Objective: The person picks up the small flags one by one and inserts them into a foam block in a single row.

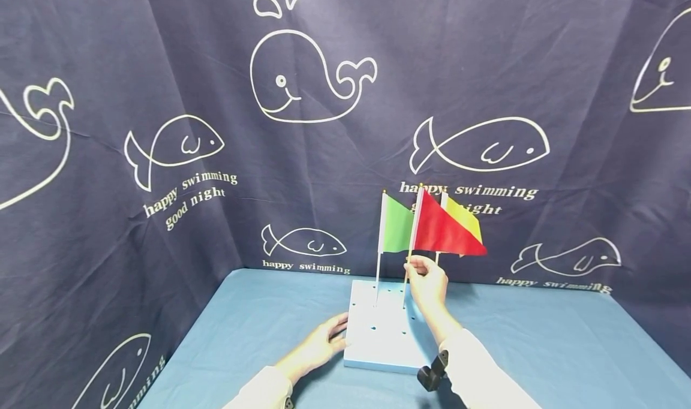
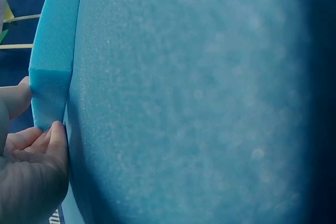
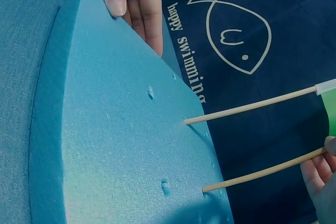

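My right hand (image 1: 428,283) pinches the wooden stick of a red triangular flag (image 1: 445,226) between thumb and fingers. That stick's lower end (image 3: 206,188) meets a light blue foam board (image 1: 378,352) at a hole; how deep it sits cannot be told. At the board's left edge, my left hand (image 1: 318,344) holds on, thumb over the top rim and fingers against the side. To the left of the red flag, a green flag (image 1: 395,223) stands upright in the board. Behind the red one is a yellow flag (image 1: 468,217), its stick's base hidden by my right hand.
Several small holes (image 1: 373,328) dot the board's top. It lies on a blue cloth-covered table (image 1: 259,313). A dark curtain (image 1: 324,175) with white fish and whale outlines hangs close behind. A black device (image 1: 433,371) sits at my right wrist.
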`<state>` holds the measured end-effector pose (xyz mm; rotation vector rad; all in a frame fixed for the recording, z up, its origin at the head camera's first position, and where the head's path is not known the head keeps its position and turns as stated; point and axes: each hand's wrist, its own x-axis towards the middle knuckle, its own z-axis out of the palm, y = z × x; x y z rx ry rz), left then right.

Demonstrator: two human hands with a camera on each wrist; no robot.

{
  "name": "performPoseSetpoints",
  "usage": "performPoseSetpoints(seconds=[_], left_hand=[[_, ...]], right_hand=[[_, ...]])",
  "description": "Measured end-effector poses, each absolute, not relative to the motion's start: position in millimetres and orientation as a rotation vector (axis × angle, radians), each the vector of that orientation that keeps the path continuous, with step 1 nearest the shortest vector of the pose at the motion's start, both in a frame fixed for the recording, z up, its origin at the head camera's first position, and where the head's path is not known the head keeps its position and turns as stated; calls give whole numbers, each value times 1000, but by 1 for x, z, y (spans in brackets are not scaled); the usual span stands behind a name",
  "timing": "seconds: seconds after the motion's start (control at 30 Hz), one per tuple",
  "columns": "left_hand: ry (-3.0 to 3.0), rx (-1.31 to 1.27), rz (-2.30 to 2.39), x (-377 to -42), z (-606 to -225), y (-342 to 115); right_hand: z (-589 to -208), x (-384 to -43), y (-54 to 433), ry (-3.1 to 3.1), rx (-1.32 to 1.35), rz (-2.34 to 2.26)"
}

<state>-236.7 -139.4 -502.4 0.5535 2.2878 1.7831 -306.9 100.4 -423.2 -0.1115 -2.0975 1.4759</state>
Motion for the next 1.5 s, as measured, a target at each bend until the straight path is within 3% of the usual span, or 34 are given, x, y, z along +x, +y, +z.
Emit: performPoseSetpoints(seconds=[1.5], left_hand=[[2274, 536, 1791, -238, -507, -140]], right_hand=[[-439, -308, 97, -2148, -88, 1428]])
